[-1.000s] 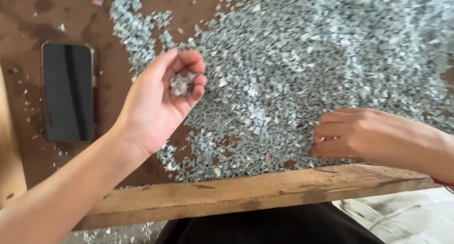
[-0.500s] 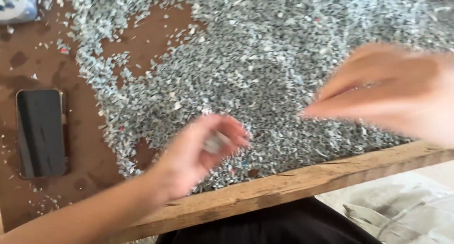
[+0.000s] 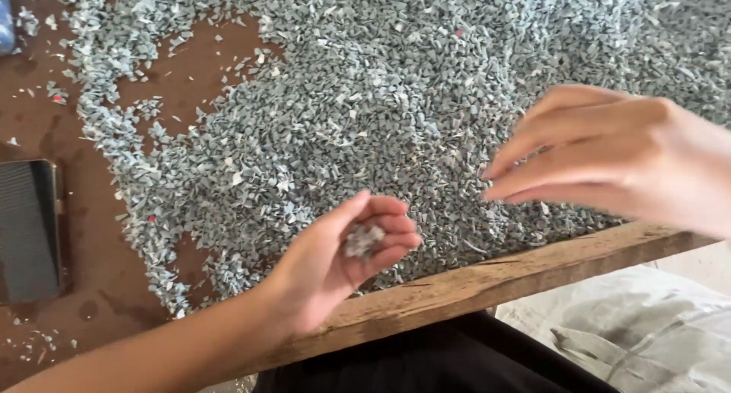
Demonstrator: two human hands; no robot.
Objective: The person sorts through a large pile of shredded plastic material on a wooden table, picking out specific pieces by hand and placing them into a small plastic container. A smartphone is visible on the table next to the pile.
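A wide heap of small grey-blue plastic chips (image 3: 426, 96) covers most of a brown table. My left hand (image 3: 335, 263) is cupped near the table's front edge, palm up, with a small clump of pale chips (image 3: 364, 241) in its curled fingers. My right hand (image 3: 609, 161) hovers above the chips at the right, fingers extended and close together, pointing left; whether it holds anything does not show.
A raw wooden rail (image 3: 487, 282) borders the table's front edge. A dark phone (image 3: 27, 229) lies at the left on bare brown tabletop (image 3: 84, 256). A few red flecks sit among the chips. A pale sack (image 3: 647, 340) lies below at the right.
My left hand has dropped toward the front rail with the chips in it. My right hand has lifted off the pile. The view has shifted so the phone sits at the left edge.
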